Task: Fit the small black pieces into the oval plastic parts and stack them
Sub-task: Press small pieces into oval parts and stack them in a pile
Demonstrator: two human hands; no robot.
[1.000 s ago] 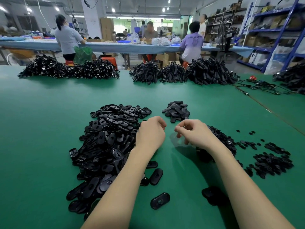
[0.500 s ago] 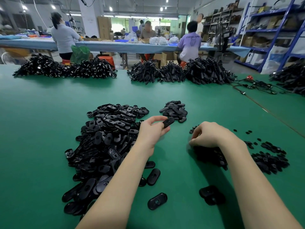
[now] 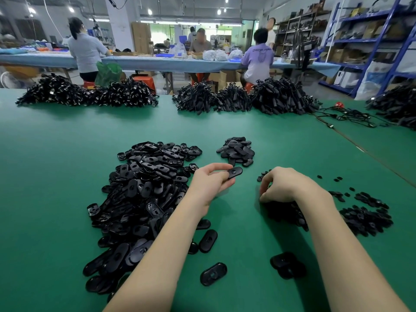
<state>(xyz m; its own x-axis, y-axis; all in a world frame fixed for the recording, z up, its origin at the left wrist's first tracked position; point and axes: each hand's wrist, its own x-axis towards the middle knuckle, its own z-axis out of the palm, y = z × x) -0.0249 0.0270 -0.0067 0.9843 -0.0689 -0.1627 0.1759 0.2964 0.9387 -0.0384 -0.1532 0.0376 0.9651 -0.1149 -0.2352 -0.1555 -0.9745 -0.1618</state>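
Since a second ago the left hand (image 3: 209,183) is carrying a pinched oval part (image 3: 235,172) toward the finished stack (image 3: 237,150), mid-tabletop; the right hand (image 3: 286,185) is curling over the small pieces (image 3: 362,217), contents hidden. Light, stiff, probably slippery: best pinched by its edges.

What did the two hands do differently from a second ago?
The left hand moved away from the right one and now holds an oval part out toward the small stack. The right hand moved right and down onto the small black pieces, fingers curled; whether it has grabbed one is hidden. The big pile and the loose ovals near the arms stayed put.
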